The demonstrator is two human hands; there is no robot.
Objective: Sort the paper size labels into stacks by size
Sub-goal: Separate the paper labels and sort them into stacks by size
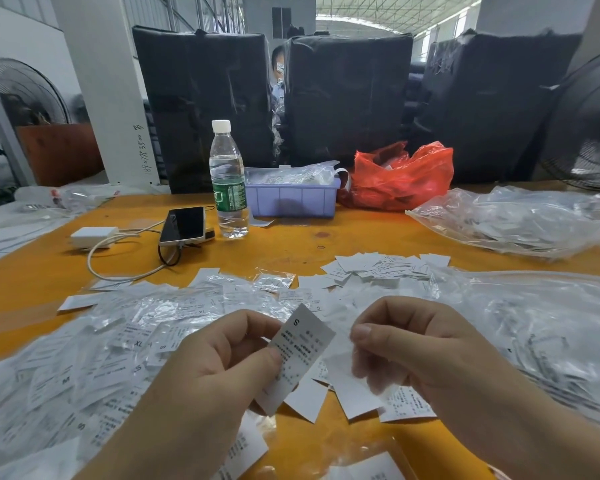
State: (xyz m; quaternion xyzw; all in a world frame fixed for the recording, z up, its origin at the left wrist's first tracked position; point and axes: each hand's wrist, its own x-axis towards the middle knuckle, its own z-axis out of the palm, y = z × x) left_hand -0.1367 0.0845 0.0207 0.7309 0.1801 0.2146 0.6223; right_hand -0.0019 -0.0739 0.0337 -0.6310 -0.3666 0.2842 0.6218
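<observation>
Orange wood is what your table (361, 237) top is made of, and it is the biggest thing in front of you. Three big black wrapped bundles (347, 98) stand in a row behind its far edge. White paper size labels (94, 344) lie all over the near left part of the table, many in small clear bags, and you can read XL, M and S on some. A big clear plastic bag (534, 323) with more labels inside lies on your right, and another clear bag (520, 220) lies farther back on the right. A red plastic bag (402, 178) sits at the far side, touching a light purple bin (291, 200) full of packets. A water bottle (228, 181) with a white cap stands upright just left of the bin. A phone (184, 225) lies near the bottle, and a white charger (92, 236) with its cable lies to the left of the phone. A small loose pile of labels (385, 266) lies past your hands, in the middle. Your left hand (208, 372) pinches an S label (300, 355) between thumb and fingers and holds it up above the table, tilted. Your right hand (420, 348) is just beside it, with curled fingers pinching a thin clear sleeve (350, 372).
</observation>
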